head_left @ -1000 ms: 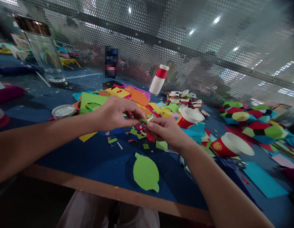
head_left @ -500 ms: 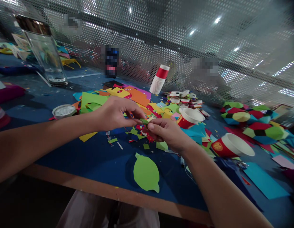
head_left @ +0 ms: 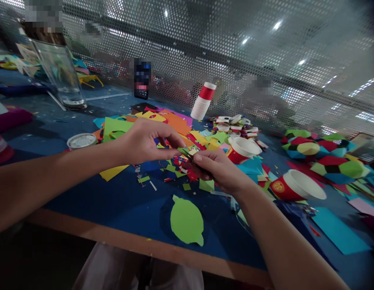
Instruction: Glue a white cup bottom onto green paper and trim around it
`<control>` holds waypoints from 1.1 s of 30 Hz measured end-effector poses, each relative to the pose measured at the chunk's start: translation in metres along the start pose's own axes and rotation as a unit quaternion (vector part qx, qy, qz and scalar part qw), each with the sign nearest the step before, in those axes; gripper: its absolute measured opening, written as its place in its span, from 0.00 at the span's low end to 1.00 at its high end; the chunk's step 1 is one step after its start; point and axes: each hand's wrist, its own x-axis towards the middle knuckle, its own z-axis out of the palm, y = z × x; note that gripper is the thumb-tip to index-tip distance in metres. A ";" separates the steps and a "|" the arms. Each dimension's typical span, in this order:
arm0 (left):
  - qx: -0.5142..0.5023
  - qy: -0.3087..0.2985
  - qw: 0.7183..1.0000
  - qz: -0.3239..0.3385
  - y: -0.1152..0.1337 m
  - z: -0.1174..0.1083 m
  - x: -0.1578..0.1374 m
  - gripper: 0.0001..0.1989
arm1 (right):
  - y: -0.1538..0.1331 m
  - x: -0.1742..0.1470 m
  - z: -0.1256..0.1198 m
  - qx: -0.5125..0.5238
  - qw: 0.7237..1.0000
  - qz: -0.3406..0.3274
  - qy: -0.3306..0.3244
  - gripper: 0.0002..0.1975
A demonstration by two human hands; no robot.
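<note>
Over the middle of the table my left hand point(head_left: 150, 141) pinches one end of a small green paper piece point(head_left: 182, 150) between thumb and fingertips. Close beside it, my right hand point(head_left: 215, 167) is closed, thumb on top, around something thin and dark that meets the green paper. Its fingers hide most of that thing, so I cannot make out its kind. Below the hands, near the front edge, a green oval paper cut-out point(head_left: 187, 220) with a small tab at each end lies flat. Coloured paper scraps point(head_left: 171, 167) are strewn under both hands.
Coloured sheets point(head_left: 175, 121) are heaped behind my hands. Paper cups point(head_left: 244, 149) lie to the right, with a tall cup stack point(head_left: 203, 100) farther back. A glass bottle point(head_left: 61, 76) stands left, a phone point(head_left: 141, 78) by the mesh screen. Patchwork paper shapes point(head_left: 338, 163) sit far right.
My right hand has shifted slightly right, and more of the green piece and the dark thing shows between the hands. My left hand keeps its pinch, almost in place.
</note>
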 end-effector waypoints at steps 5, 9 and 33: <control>0.000 -0.002 1.000 0.013 0.000 0.002 -0.002 0.07 | 0.000 0.000 -0.001 -0.007 1.000 -0.009 0.007 0.27; 0.004 -0.013 1.000 0.006 0.001 0.003 -0.003 0.08 | 0.000 0.000 0.000 -0.003 1.000 -0.001 -0.001 0.28; 0.013 -0.033 0.999 0.018 -0.002 0.006 -0.003 0.08 | 0.002 0.001 0.002 -0.008 1.000 -0.007 -0.011 0.26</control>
